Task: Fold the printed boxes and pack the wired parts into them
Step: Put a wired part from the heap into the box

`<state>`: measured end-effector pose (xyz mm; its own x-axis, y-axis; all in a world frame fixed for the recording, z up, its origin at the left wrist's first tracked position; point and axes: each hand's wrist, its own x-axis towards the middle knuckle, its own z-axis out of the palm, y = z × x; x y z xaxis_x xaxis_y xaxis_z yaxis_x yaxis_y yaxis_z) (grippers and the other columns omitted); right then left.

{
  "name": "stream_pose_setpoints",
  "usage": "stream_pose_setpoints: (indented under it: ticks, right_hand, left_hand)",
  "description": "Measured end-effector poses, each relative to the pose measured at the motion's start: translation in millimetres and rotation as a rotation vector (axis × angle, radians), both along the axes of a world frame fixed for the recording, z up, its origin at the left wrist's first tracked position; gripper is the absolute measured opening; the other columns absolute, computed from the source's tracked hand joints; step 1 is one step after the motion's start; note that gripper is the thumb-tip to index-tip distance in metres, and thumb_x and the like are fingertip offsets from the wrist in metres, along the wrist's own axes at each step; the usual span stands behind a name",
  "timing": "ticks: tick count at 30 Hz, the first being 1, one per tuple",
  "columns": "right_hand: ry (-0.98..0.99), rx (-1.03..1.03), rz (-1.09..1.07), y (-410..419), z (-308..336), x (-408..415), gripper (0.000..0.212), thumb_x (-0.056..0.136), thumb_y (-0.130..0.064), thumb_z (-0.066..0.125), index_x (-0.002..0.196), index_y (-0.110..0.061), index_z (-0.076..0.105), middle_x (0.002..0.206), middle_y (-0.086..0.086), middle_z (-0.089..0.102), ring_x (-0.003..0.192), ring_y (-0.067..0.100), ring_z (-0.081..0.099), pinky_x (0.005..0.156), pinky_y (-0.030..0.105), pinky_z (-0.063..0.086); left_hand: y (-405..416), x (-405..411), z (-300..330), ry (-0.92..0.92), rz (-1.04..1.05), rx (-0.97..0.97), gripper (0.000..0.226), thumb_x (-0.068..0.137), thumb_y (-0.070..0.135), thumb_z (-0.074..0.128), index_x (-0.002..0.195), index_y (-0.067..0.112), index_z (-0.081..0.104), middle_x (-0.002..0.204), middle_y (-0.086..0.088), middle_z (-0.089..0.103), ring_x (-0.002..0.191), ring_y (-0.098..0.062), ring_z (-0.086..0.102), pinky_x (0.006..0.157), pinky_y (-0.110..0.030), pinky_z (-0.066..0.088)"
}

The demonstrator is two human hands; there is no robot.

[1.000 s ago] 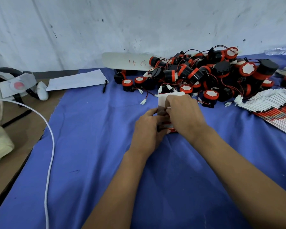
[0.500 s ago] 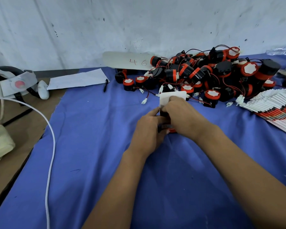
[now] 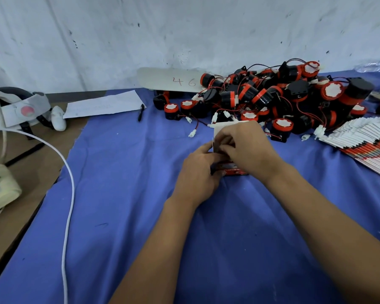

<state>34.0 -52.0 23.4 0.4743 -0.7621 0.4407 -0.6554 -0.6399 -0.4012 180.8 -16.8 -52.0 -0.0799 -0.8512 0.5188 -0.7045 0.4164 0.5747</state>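
Blue cloth (image 3: 123,194) covers the table. On it, the left hand (image 3: 198,172) and right hand (image 3: 248,148) both curl tight around one small printed box (image 3: 234,171), with its white flap (image 3: 219,127) up. Behind it waits a big pile of wired parts (image 3: 272,99), and beside that many flat boxes (image 3: 364,141). Most of the job is left.

cloth (image 3: 123,194) blue; wired parts (image 3: 272,99) black with red bands, white caps; box (image 3: 235,171) red print, white flap.
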Motion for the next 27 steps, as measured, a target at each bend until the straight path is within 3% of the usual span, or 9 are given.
stream_pose_setpoints:
  ticks: [5, 10, 12, 16, 20, 23, 25, 27]
  right_hand:
    - [0.007, -0.075, 0.045, 1.6, -7.0, 5.7, 0.017, 0.084, 0.0, 0.068, 0.084, -0.012, 0.079, 0.081, 0.001, 0.074, 0.078, 0.017, 0.066, 0.07, 0.039, 0.056]
    - [-0.06, -0.112, 0.09, 0.7, -7.3, -3.8, 0.02, 0.077, 0.004, 0.071, 0.073, -0.014, 0.076, 0.074, -0.005, 0.072, 0.07, 0.009, 0.064, 0.066, 0.033, 0.055]
    - [-0.078, -0.11, 0.091, 1.2, -7.8, -3.5, 0.021, 0.077, 0.004, 0.071, 0.072, -0.016, 0.076, 0.073, -0.007, 0.072, 0.069, 0.007, 0.063, 0.065, 0.029, 0.054]
    - [-0.036, -0.103, 0.066, -2.1, -9.6, -2.1, 0.024, 0.078, 0.006, 0.068, 0.069, -0.015, 0.074, 0.067, -0.009, 0.068, 0.065, 0.009, 0.061, 0.059, 0.03, 0.052]
    - [0.095, -0.137, 0.075, 1.2, -9.9, 4.7, 0.036, 0.07, 0.008, 0.061, 0.06, -0.025, 0.054, 0.058, -0.017, 0.045, 0.055, 0.012, 0.047, 0.05, 0.032, 0.043]
    - [0.116, -0.149, 0.046, 0.1, -13.9, 4.6, 0.033, 0.074, 0.004, 0.061, 0.062, -0.025, 0.052, 0.063, -0.009, 0.052, 0.059, 0.017, 0.05, 0.053, 0.034, 0.044]
    - [0.101, -0.121, 0.03, -1.8, -15.3, 2.7, 0.03, 0.08, 0.001, 0.06, 0.064, -0.024, 0.056, 0.064, -0.005, 0.06, 0.061, 0.017, 0.053, 0.055, 0.037, 0.048]
    - [0.104, -0.101, 0.036, -1.0, -15.0, 1.2, 0.023, 0.082, 0.0, 0.059, 0.069, -0.019, 0.062, 0.065, -0.002, 0.063, 0.062, 0.019, 0.055, 0.056, 0.039, 0.048]
  left_hand:
    - [0.8, 0.8, -1.7, 0.035, -0.015, 0.017, 0.029, 0.084, 0.002, 0.077, 0.107, 0.02, 0.08, 0.137, 0.001, 0.064, 0.108, -0.019, 0.067, 0.084, -0.039, 0.06]
    - [6.2, -0.4, 4.4, -0.008, -0.018, -0.046, 0.03, 0.084, 0.001, 0.075, 0.106, 0.02, 0.081, 0.158, -0.006, 0.048, 0.141, -0.022, 0.052, 0.096, -0.035, 0.056]
    - [7.6, -0.4, 6.5, 0.016, -0.021, -0.021, 0.033, 0.083, -0.003, 0.075, 0.106, 0.019, 0.081, 0.159, -0.005, 0.046, 0.137, -0.023, 0.056, 0.094, -0.038, 0.058]
    - [8.3, 4.7, 10.9, 0.225, -0.059, 0.082, 0.041, 0.073, -0.017, 0.07, 0.096, 0.014, 0.083, 0.156, -0.002, 0.05, 0.134, -0.02, 0.059, 0.093, -0.029, 0.057]
    - [10.8, 4.8, 9.9, 0.424, -0.15, 0.09, 0.021, 0.068, -0.022, 0.072, 0.078, -0.005, 0.074, 0.125, -0.01, 0.07, 0.11, -0.029, 0.071, 0.087, -0.043, 0.06]
    - [9.9, 8.5, 7.8, 0.561, -0.109, 0.148, 0.033, 0.069, -0.029, 0.068, 0.065, 0.002, 0.06, 0.129, -0.014, 0.069, 0.114, -0.034, 0.07, 0.085, -0.046, 0.06]
    - [8.5, 11.2, 6.8, 0.605, -0.089, 0.191, 0.042, 0.072, -0.025, 0.072, 0.074, 0.009, 0.048, 0.139, -0.011, 0.065, 0.115, -0.029, 0.071, 0.087, -0.051, 0.062]
    - [7.2, 11.9, 5.7, 0.613, -0.082, 0.236, 0.048, 0.074, -0.018, 0.079, 0.09, 0.01, 0.042, 0.134, -0.012, 0.067, 0.112, -0.025, 0.072, 0.088, -0.054, 0.061]
